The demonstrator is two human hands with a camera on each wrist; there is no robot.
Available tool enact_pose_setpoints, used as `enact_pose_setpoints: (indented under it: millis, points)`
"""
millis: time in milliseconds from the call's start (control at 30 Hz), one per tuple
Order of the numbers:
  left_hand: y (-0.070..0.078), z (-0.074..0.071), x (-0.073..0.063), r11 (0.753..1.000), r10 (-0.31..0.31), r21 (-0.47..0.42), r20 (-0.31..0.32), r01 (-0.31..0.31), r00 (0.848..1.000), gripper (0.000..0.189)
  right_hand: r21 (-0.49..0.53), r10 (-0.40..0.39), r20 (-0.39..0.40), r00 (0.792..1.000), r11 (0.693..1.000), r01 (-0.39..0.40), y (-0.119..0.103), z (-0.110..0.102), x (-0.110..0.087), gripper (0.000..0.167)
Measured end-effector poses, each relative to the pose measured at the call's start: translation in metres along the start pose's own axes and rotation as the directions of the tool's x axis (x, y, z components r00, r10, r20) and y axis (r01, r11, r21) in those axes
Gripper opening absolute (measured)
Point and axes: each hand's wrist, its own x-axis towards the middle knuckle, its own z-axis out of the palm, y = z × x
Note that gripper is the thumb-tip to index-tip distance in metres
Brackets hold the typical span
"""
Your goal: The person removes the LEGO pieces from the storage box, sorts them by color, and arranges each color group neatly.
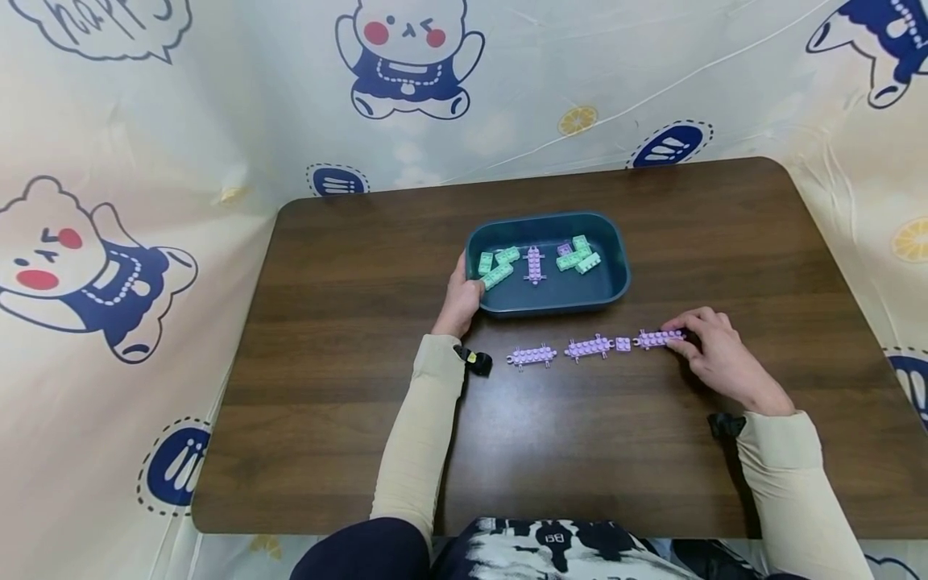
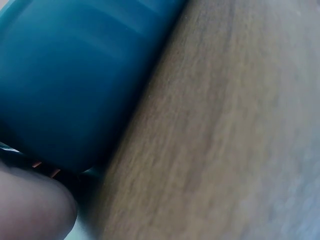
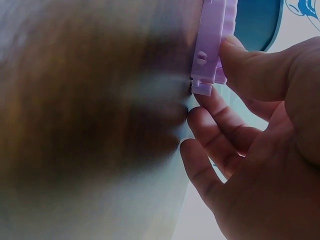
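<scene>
At the tray's left end my left hand (image 1: 460,303) grips the dark teal tray (image 1: 558,308), thumb at the near left corner. The left wrist view has only the thumb (image 2: 35,205) beside the tray's wall (image 2: 75,85); its other fingers are hidden. My right hand (image 1: 719,358) pinches the right end of a purple building-block piece (image 1: 650,339) between thumb and fingers, low over or on the table. In the right wrist view this purple piece (image 3: 209,42) lies against the thumb. To its left, in a row, are a small purple block (image 1: 623,344) and two studded purple pieces (image 1: 589,347) with side pegs.
Inside the tray lie several green blocks (image 1: 497,276), an upright-lying purple piece (image 1: 534,266) and a small darker purple block (image 1: 564,250). The brown wooden table (image 1: 348,322) reaches to a printed curtain (image 1: 507,137) at the back and left.
</scene>
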Motion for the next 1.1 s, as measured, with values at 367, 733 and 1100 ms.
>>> enact_pose_setpoints:
  millis: [367,733,1100]
  points:
    - [0.000,0.000,0.000,1.000,0.012,-0.001,0.004,-0.012,1.000,0.092,-0.007,0.014,0.016,1.000,1.000,-0.013,0.000,-0.001,0.000,0.019]
    - [-0.001,0.002,0.001,1.000,0.019,0.002,0.010,-0.019,1.000,0.092,0.038,0.068,0.074,0.995,0.997,-0.071,-0.001,-0.010,-0.003,0.039]
    - [-0.001,-0.001,0.000,0.999,0.020,0.030,0.013,-0.020,1.000,0.093,0.117,0.107,0.031,0.994,0.987,-0.110,-0.038,-0.060,0.029,0.059]
